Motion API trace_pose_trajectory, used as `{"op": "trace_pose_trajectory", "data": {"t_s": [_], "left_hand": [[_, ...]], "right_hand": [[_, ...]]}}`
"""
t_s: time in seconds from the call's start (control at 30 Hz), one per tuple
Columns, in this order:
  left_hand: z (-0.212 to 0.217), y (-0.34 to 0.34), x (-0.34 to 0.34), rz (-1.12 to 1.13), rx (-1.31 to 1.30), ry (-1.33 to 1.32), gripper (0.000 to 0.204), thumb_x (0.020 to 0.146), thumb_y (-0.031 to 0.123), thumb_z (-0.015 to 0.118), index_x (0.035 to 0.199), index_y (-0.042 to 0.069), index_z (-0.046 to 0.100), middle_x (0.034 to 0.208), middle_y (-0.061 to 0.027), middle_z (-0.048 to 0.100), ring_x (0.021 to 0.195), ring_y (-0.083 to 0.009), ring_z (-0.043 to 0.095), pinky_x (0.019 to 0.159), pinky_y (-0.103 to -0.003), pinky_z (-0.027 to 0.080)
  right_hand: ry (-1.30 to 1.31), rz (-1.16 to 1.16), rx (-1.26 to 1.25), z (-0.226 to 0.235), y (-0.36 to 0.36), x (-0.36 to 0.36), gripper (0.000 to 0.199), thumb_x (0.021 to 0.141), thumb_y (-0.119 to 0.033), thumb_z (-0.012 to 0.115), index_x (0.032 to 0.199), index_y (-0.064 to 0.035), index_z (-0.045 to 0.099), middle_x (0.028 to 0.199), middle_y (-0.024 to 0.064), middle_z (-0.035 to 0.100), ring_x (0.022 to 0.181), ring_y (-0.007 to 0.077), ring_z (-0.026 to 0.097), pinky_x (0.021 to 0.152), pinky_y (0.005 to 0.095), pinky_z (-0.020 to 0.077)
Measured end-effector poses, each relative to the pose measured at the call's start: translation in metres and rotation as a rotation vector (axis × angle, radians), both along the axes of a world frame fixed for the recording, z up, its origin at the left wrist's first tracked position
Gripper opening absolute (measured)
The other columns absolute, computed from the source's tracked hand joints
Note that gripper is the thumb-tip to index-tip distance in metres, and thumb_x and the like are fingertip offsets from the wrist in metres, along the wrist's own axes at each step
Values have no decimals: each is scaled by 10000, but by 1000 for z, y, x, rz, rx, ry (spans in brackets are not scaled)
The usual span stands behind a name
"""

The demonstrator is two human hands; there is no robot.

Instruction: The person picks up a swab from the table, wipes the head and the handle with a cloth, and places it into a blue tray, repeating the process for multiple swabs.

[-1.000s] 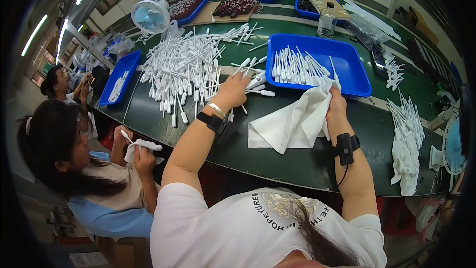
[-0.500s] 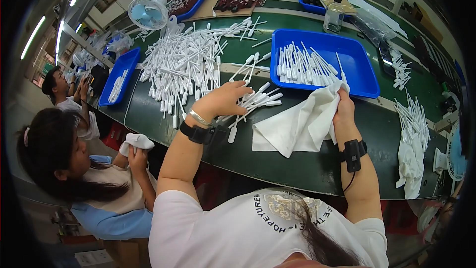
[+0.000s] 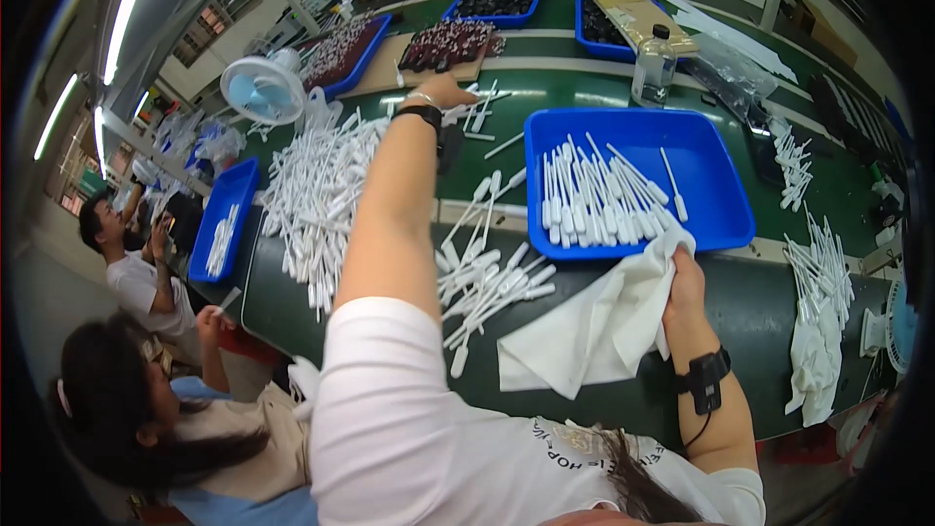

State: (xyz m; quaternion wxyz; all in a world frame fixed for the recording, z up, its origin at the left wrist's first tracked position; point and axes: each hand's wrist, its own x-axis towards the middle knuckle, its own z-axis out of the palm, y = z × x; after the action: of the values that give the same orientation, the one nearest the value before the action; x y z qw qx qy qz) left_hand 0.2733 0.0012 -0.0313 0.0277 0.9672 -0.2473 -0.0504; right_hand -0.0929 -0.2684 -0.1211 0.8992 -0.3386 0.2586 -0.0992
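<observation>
My left arm stretches far across the bench, and my left hand [image 3: 443, 93] is over loose white plastic pipettes [image 3: 482, 109] at the far end of a big pile. Its fingers reach out to the right, partly hidden, with no firm grip showing. My right hand [image 3: 685, 287] is closed on the upper corner of a white cloth [image 3: 589, 331], which drapes leftward onto the bench. Just beyond the cloth is a blue tray [image 3: 726, 185] holding a row of pipettes [image 3: 594, 200]. Between the cloth and my left arm lies a smaller spread of pipettes [image 3: 492, 287].
A large pipette pile [image 3: 321, 200] lies left of my arm. A clear bottle [image 3: 654, 68] stands behind the tray. A small fan [image 3: 261, 90] and a narrow blue tray [image 3: 229, 219] are on the left. More pipettes [image 3: 816, 258] lie rightward. A co-worker [image 3: 185, 419] sits at left.
My left hand has moved from the small spread of pipettes to the far end of the big pile. My right hand keeps hold of the cloth. The view has shifted.
</observation>
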Motion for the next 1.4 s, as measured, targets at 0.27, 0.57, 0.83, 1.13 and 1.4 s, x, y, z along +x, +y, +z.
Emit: {"op": "trace_pose_trajectory", "data": {"t_s": [0.27,0.57,0.83,1.13,1.4], "left_hand": [[-55,-29,39,395,-92,34,573,621,398,627,1038,9,582,1086,-189,565,1006,-308,544,864,-355,426],[-68,-4,-1,1,-13,9,352,675,246,569,943,19,592,968,-192,596,906,-339,566,803,-385,443],[-57,12,-95,-75,-30,63,355,678,233,569,930,-17,576,952,-222,586,898,-355,558,797,-390,442],[-31,29,-171,-55,32,257,417,677,249,578,977,-39,557,968,-219,587,916,-342,561,799,-381,441],[1,26,-189,-183,212,481,441,667,324,610,985,18,595,1012,-170,593,933,-333,560,783,-376,446]], "right_hand": [[72,-77,-36,4,-3,-3,341,900,-211,349,1149,-2,452,1070,135,547,954,267,553,814,387,461],[6,-25,-9,-1,-4,3,327,897,-218,385,1129,-1,464,1041,133,557,927,261,561,792,381,468],[1,-7,-16,11,0,2,324,882,-233,445,1103,0,489,999,129,576,868,252,583,755,363,484],[-43,-37,-4,9,-2,4,328,870,-227,459,1101,4,493,1016,141,577,876,270,588,752,375,497],[-30,-71,-2,8,-4,2,326,867,-234,455,1092,-2,498,1021,145,576,879,279,586,753,378,495]]}}
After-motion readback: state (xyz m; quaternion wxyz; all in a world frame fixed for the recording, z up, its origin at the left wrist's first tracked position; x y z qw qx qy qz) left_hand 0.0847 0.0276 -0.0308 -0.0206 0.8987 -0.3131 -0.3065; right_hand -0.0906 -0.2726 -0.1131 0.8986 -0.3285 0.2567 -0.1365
